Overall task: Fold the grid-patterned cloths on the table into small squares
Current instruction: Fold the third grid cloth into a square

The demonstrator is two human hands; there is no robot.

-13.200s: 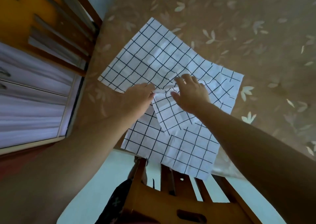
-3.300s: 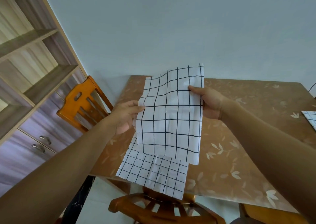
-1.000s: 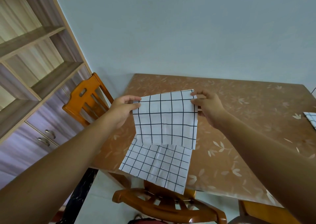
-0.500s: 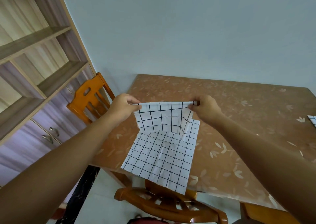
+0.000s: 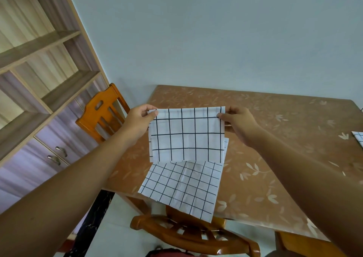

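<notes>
Folded grid cloth [image 5: 186,137] held aloft over the near-left corner of the table [image 5: 284,123], fold in progress.
Left hand [image 5: 137,122] and right hand [image 5: 238,123] each pinch one top corner, clamped on the cloth and drawing it taut so the layers hang square, probably to check the edges before the next fold. A second grid cloth [image 5: 182,188] lies flat on the table beneath, overhanging the near edge.
</notes>
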